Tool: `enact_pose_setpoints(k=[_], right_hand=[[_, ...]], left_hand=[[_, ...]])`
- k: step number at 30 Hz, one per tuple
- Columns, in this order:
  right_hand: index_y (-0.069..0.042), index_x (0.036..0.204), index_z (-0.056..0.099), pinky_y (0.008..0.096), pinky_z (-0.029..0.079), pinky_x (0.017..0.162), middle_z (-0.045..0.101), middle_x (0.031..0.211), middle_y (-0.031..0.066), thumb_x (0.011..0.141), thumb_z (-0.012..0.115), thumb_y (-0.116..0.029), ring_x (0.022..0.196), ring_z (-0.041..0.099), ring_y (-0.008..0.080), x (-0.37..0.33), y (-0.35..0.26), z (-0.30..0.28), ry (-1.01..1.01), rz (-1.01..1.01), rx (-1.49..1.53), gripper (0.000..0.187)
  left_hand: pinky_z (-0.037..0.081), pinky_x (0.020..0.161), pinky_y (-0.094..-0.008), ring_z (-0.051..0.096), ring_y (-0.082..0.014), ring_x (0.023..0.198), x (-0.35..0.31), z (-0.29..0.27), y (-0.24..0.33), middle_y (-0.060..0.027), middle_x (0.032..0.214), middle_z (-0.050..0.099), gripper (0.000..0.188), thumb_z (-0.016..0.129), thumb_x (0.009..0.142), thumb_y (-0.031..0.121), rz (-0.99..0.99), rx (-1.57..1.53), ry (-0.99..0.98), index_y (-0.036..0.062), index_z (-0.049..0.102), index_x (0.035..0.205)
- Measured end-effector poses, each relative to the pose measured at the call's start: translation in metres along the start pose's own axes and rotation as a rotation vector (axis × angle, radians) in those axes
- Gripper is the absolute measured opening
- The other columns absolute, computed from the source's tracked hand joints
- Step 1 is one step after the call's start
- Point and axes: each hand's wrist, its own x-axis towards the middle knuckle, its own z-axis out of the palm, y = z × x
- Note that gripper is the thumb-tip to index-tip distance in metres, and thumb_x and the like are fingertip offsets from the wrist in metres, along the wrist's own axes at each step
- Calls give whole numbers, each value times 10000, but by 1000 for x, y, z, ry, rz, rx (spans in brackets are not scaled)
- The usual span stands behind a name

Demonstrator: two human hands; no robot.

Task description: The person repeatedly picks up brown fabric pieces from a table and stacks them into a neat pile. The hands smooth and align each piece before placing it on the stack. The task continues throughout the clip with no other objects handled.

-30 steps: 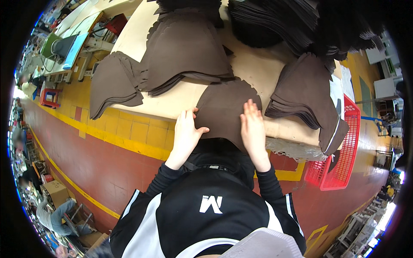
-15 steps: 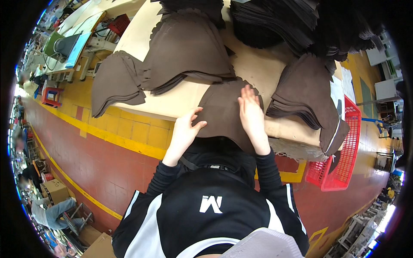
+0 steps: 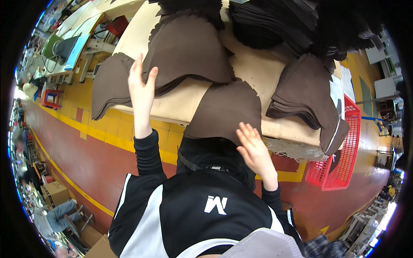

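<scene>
A dark brown, curved flat piece lies at the table's near edge in front of me, its lower end overhanging toward my lap. My right hand hovers by its near right corner, fingers stretched out, holding nothing. Out to the left, my left hand is open, thumb apart from the fingers. It reaches over the gap between the left stack of brown pieces and the larger middle stack; I cannot tell whether it touches either. Another fanned stack of brown pieces sits to the right.
Tall piles of black pieces stand at the back of the tan-covered table. A red plastic basket is beside its right end. On the left are another workbench and a small red stool.
My left hand has moved from the front piece up and left to the stacks. My right hand has slid off the piece toward me. The front piece lies slightly nearer and further left.
</scene>
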Motion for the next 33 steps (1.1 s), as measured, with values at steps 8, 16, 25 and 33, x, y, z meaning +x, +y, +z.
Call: enact_pose_setpoints(k=[8, 16, 25, 33], right_hand=[[-49, 1337, 620, 409, 373, 1159, 546, 1464, 123, 1022, 541, -246, 1376, 497, 268, 54, 38, 30, 9, 56, -70, 380], [-11, 1408, 533, 438, 353, 1169, 488, 1496, 197, 1020, 538, -283, 1398, 455, 333, 126, 80, 21, 211, 176, -293, 474], [39, 1441, 457, 481, 352, 1158, 421, 1542, 223, 924, 681, -340, 1419, 429, 348, 27, 31, 19, 141, 237, -349, 679], [-212, 1511, 448, 489, 276, 1200, 403, 1592, 33, 937, 594, -461, 1459, 383, 252, 32, -7, 30, -268, -105, -106, 643]], left_hand=[[483, 944, -311, 637, -162, 963, -100, 14, 20, -63, 1095, 690, 363, 706, 924, 145, -309, -173, -656, 37, 651, 1266], [461, 946, -422, 560, -325, 1052, -150, 31, 32, -139, 1058, 572, 553, 829, 727, 95, -185, 77, -557, 33, 582, 1219], [520, 851, -404, 634, -354, 920, -150, 37, 18, -191, 1072, 660, 474, 774, 834, 166, -44, 123, -570, -13, 610, 1242], [424, 443, -201, 551, -51, 564, -123, 37, 18, -163, 1256, 674, 562, 720, 914, 168, -710, -402, -790, -81, 522, 1377]])
